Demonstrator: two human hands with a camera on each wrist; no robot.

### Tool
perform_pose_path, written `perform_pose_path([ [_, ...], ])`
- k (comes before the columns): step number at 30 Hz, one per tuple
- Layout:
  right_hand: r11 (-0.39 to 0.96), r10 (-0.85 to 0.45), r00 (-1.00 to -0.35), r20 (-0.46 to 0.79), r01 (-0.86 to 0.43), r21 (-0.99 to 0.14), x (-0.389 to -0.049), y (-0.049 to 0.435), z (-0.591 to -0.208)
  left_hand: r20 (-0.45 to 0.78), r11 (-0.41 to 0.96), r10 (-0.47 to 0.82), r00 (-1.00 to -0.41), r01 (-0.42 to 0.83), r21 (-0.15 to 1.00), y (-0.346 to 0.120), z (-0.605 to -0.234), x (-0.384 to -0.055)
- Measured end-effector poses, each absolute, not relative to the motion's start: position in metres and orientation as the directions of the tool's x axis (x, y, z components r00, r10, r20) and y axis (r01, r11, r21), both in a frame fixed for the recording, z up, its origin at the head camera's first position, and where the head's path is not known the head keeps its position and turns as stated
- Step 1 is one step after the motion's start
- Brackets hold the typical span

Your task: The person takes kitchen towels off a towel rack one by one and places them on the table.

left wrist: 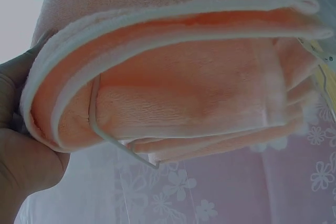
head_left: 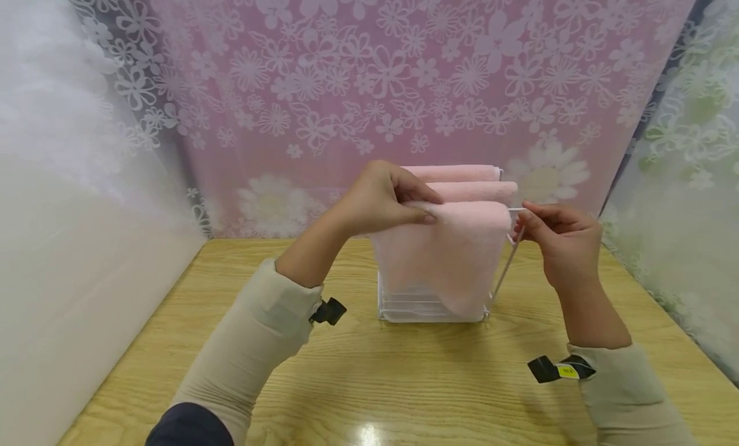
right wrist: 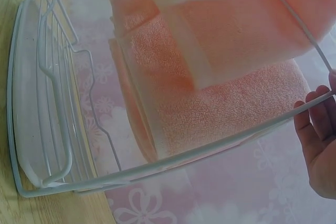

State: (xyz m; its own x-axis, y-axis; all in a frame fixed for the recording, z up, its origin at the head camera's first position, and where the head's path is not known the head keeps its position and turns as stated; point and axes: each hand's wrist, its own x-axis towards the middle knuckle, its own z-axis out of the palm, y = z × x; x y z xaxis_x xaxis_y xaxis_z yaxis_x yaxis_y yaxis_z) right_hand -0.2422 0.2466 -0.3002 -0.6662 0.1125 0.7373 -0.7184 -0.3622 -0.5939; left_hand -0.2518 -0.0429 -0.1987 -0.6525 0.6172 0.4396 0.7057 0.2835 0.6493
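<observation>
A pink towel (head_left: 462,253) drapes over the front bar of a white wire rack (head_left: 430,316). At the towel's top left, my left hand (head_left: 383,199) pinches its fold between thumb and fingers. The left wrist view shows the folded towel (left wrist: 173,93) with pale edges and the rack's bar (left wrist: 123,148) running inside the fold. My right hand (head_left: 568,240) pinches the white wire frame at its upper right corner, beside the towel. In the right wrist view the fingers (right wrist: 315,119) curl on the wire (right wrist: 236,135). Two more pink towels (head_left: 479,190) hang behind.
The rack stands on a wood-grain table (head_left: 369,382), with its slatted wire base (right wrist: 47,103) low down. A pink floral curtain (head_left: 404,80) hangs behind. Pale sheets (head_left: 75,176) close in the left side, and a floral sheet (head_left: 687,176) the right.
</observation>
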Motion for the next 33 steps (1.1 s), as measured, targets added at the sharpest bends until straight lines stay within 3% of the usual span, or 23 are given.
perform_pose_path([
  [22, -0.339, 0.108, -0.652, 0.750, -0.733, -0.589, -0.243, 0.244, -0.298, 0.474, 0.119, 0.609, -0.636, 0.664, 0.738, -0.091, -0.239, -0.233],
  [33, -0.360, 0.116, -0.666, 0.737, -0.720, -0.594, -0.242, 0.244, -0.298, 0.459, 0.097, 0.574, -0.677, 0.614, 0.784, -0.111, -0.254, -0.229],
])
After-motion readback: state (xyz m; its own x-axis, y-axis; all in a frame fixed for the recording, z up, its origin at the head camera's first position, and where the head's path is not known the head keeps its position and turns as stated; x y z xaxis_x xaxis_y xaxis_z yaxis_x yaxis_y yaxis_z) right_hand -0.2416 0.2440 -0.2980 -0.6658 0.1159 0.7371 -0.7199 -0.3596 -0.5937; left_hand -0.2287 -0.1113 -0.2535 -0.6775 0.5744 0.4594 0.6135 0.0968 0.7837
